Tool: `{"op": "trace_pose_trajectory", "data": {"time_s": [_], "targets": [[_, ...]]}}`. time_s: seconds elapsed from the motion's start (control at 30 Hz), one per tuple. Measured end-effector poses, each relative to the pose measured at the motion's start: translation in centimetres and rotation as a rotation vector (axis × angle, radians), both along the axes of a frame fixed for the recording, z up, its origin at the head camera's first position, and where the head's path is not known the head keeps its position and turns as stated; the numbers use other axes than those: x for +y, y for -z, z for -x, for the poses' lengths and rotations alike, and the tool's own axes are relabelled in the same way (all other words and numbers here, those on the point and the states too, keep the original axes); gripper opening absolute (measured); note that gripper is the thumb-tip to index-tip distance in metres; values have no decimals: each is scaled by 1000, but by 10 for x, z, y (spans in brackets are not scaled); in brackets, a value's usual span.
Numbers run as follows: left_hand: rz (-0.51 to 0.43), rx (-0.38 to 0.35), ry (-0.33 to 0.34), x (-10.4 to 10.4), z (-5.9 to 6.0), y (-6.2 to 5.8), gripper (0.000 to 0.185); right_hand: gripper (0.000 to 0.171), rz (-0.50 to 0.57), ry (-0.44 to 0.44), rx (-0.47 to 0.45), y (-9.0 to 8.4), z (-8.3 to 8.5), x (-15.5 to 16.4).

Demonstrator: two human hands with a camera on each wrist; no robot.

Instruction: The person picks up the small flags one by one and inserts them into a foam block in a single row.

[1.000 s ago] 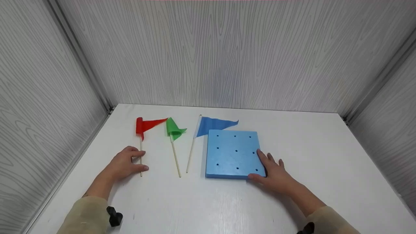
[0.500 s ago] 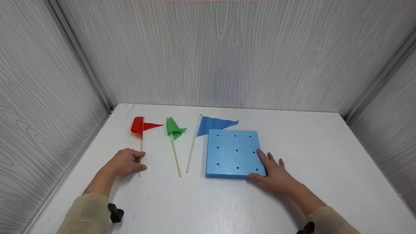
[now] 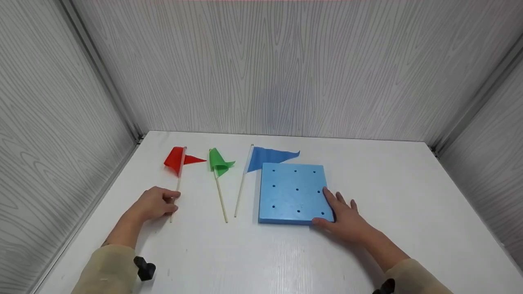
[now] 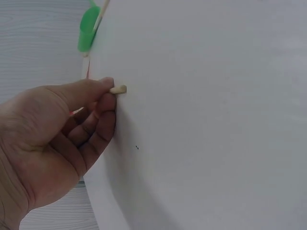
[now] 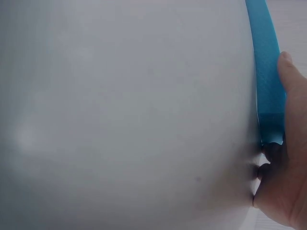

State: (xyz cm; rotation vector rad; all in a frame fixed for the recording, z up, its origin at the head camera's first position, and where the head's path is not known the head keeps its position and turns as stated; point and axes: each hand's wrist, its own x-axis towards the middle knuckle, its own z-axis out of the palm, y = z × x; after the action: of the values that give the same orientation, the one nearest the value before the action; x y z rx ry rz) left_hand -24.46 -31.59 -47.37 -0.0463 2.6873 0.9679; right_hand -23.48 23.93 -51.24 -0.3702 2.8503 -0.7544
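My left hand (image 3: 152, 203) pinches the thin wooden stick of a red pennant flag (image 3: 174, 159) between thumb and fingers. The stick's bottom end (image 4: 120, 89) pokes out past the thumb tip in the left wrist view. Its red cloth is partly folded over, with the tip pointing right. At the near right corner of a light blue square board (image 3: 286, 198) with several small holes, my right hand (image 3: 347, 220) rests with fingers spread. The thumb touches the board's front edge and the forefinger lies along its right edge (image 5: 268, 72).
To the right of the red flag lie a green pennant flag (image 3: 218, 163) with curled cloth and a blue pennant flag (image 3: 269, 156), whose cloth reaches behind the board. All stand on a white table (image 3: 229, 257), bounded by wood-grain panels (image 3: 278, 69) at the back and sides.
The red flag's stick has turned and now leans right at the top, its cloth partly flipped to the left. My left hand has shifted slightly left and closed on the stick. The right hand stays put.
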Motion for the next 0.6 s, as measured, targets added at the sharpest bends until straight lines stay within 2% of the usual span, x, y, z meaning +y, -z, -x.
{"op": "trace_pose_trajectory", "data": {"time_s": [0.17, 0.6], "targets": [[-8, 15, -52, 3, 0, 4, 48, 118, 3, 5, -10, 0, 0, 0], [-11, 90, -139, 11, 3, 13, 46, 115, 16, -4, 4, -1, -3, 1]]}}
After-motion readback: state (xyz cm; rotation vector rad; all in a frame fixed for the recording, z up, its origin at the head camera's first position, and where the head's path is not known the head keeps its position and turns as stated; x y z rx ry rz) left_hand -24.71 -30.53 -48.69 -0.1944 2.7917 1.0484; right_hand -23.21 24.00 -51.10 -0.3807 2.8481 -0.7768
